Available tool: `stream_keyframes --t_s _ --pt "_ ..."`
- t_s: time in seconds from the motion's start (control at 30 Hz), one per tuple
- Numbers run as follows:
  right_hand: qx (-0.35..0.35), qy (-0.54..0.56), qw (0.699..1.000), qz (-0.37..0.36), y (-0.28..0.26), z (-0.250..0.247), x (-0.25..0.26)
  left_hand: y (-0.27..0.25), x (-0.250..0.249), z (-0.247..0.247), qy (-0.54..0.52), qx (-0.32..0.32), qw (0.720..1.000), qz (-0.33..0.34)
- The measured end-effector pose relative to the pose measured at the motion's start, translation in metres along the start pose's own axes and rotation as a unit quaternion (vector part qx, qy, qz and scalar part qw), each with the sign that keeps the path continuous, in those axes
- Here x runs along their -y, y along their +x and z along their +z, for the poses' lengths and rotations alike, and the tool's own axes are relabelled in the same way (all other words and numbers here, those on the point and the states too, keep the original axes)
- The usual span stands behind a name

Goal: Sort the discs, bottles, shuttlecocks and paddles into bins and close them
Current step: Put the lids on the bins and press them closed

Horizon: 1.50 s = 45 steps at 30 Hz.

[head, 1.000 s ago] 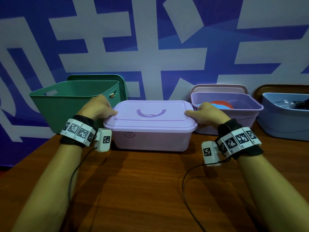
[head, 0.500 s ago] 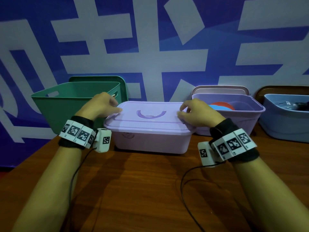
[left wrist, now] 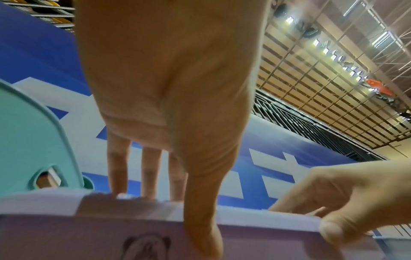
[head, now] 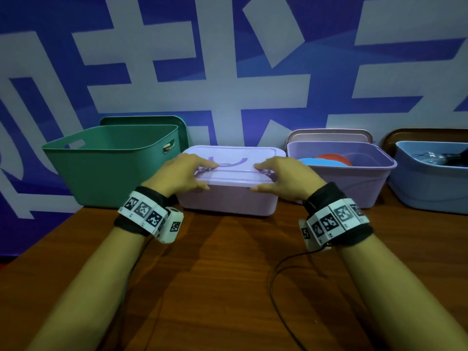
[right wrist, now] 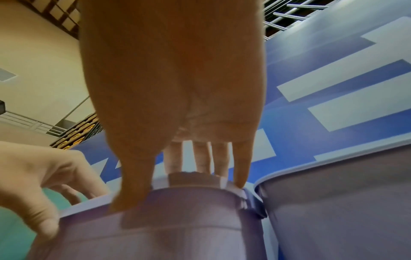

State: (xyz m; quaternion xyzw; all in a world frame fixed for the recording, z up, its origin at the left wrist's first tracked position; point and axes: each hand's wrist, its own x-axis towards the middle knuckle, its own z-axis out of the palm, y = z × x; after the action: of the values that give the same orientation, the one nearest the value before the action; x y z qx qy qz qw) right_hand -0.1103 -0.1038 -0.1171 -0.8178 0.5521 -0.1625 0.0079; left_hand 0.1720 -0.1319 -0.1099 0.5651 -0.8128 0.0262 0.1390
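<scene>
A lilac bin (head: pixel 228 201) with its lid (head: pixel 235 173) on stands at the middle back of the table. My left hand (head: pixel 197 176) and right hand (head: pixel 266 176) both rest on the lid's front edge, fingers laid straight on top and thumbs down over the front rim. The left wrist view shows the left hand's fingers (left wrist: pixel 118 176) pressing the lid (left wrist: pixel 44 202). In the right wrist view the right hand's fingers (right wrist: pixel 202 158) do the same near the lid's right corner. An open purple bin (head: pixel 349 183) holds a red disc (head: pixel 334 158) and a blue disc (head: pixel 316 162).
An open green bin (head: pixel 101 168) stands left, its lid (head: pixel 141 120) leaning behind. A pink lid (head: pixel 329 135) leans behind the purple bin. At far right a blue bin (head: pixel 430 186) holds dark items, a brown lid (head: pixel 425 134) behind. Black cable (head: pixel 276 287) lies on the wooden table (head: pixel 228 274).
Both hands slid from the lid's left and right ends inward to its front edge and now press there. The bin has stayed in place.
</scene>
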Motion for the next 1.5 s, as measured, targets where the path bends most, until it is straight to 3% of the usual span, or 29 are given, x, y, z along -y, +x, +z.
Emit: stream_keyframes --t_s 0.23,0.4,0.47,0.6,0.67,0.8,0.9,0.97,1.07,1.17,1.33,1.5 --pt "-0.099 0.0 0.994 0.045 0.012 0.019 -0.007 0.007 0.001 0.026 0.03 -0.089 0.996 -0.011" --pt "-0.109 0.013 0.992 0.058 0.015 0.028 -0.006 0.011 0.008 0.041 -0.009 -0.078 0.997 -0.003" --pt "-0.081 0.024 0.995 0.047 0.016 0.027 -0.01 0.012 0.01 0.042 -0.018 -0.056 0.998 0.014" --pt "0.063 0.018 0.998 0.024 0.008 0.002 -0.011 0.011 0.005 0.035 0.011 0.011 0.999 0.03" --pt "0.067 0.033 0.997 0.018 0.0 -0.02 -0.006 0.008 -0.01 0.027 0.007 -0.011 0.999 0.046" --pt "0.004 0.077 0.997 0.031 -0.02 -0.064 -0.009 0.007 -0.064 0.011 -0.075 -0.108 0.987 0.089" --pt "-0.054 0.083 0.992 0.076 -0.036 -0.092 -0.023 0.03 -0.111 0.007 -0.114 -0.107 0.983 0.099" --pt "-0.057 0.071 0.987 0.129 -0.048 -0.111 -0.038 0.054 -0.143 0.01 -0.138 -0.106 0.98 0.092" --pt "-0.027 0.07 0.975 0.209 -0.067 -0.129 -0.07 0.093 -0.191 0.02 -0.163 -0.091 0.979 0.078" --pt "-0.061 0.045 0.967 0.245 -0.073 -0.125 -0.107 0.13 -0.231 0.034 -0.146 -0.048 0.986 0.067" --pt "-0.09 0.04 0.966 0.238 -0.067 -0.107 -0.149 0.181 -0.262 0.047 0.021 0.054 0.998 0.03" --pt "0.025 0.039 0.979 0.197 -0.063 -0.097 -0.164 0.202 -0.251 0.063 0.004 0.058 0.997 -0.044"
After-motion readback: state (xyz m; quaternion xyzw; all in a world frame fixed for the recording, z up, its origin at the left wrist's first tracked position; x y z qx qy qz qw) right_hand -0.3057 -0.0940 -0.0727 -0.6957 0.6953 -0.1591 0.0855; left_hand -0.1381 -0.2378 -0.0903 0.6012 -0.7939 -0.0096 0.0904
